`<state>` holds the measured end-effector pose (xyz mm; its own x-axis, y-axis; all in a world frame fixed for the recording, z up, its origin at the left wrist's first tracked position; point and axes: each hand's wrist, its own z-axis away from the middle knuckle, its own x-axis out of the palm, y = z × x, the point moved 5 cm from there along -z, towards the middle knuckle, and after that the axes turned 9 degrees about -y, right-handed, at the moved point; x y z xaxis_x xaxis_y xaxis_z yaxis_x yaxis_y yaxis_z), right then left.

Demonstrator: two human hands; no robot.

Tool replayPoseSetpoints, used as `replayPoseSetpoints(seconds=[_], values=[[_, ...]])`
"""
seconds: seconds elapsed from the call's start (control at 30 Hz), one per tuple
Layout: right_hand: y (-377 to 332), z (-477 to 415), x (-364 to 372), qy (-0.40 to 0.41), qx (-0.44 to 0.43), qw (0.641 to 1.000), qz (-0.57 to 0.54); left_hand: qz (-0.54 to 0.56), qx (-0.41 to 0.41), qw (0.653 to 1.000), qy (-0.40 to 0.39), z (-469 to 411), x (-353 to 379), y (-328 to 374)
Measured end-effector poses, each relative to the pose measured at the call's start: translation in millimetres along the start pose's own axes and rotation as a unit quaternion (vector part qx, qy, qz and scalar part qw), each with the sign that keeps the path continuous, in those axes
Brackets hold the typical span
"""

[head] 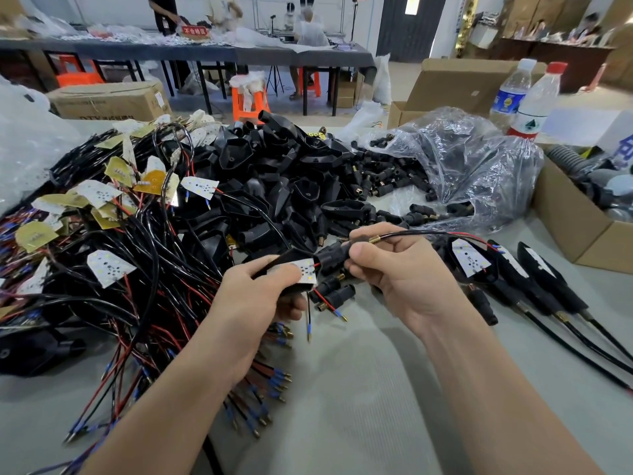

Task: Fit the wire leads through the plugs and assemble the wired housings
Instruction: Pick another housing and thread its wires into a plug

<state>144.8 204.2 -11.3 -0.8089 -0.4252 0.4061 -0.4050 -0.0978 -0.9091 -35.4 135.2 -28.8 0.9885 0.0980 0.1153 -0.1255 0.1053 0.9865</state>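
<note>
My left hand (255, 296) grips a small white LED board (301, 270) with its black housing and wire leads; a red lead and a black lead with blue ferrules (337, 313) hang below it. My right hand (394, 269) pinches a black plug (334, 257) right beside the board. A black cable with a brass threaded tip (375, 239) runs over my right fingers toward the right. Two more loose black plugs (337, 291) lie just under my hands.
A tangle of wired LED boards (113, 214) fills the left. Empty black housings (274, 173) are heaped in the middle, with plugs spilling from a plastic bag (462, 159). Finished assemblies (513, 275) lie at the right beside a cardboard box (575, 228) and two bottles (534, 101).
</note>
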Motion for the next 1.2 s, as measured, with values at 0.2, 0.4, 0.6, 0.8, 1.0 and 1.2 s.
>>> replayPoseSetpoints(seconds=[0.2, 0.4, 0.6, 0.8, 1.0, 1.2], values=[[1, 1, -1, -0.027, 0.019, 0.998, -0.062, -0.052, 0.029, 0.998, -0.012, 4, 6, 4], [1, 0, 0, -0.015, 0.012, 0.999, -0.027, -0.013, 0.011, 0.999, -0.039, 5, 7, 5], [1, 2, 5, -0.032, 0.021, 0.999, -0.002, -0.052, 0.092, 0.994, 0.018, 9, 7, 7], [5, 2, 8, -0.022, 0.024, 0.999, 0.027, -0.084, 0.109, 0.99, 0.012, 8, 5, 8], [10, 3, 18, -0.033, 0.032, 0.999, 0.029, -0.063, 0.109, 0.992, 0.003, 9, 8, 8], [-3, 4, 17, -0.002, -0.03, 0.997, 0.065, -0.078, 0.096, 0.992, 0.002, 6, 2, 13]])
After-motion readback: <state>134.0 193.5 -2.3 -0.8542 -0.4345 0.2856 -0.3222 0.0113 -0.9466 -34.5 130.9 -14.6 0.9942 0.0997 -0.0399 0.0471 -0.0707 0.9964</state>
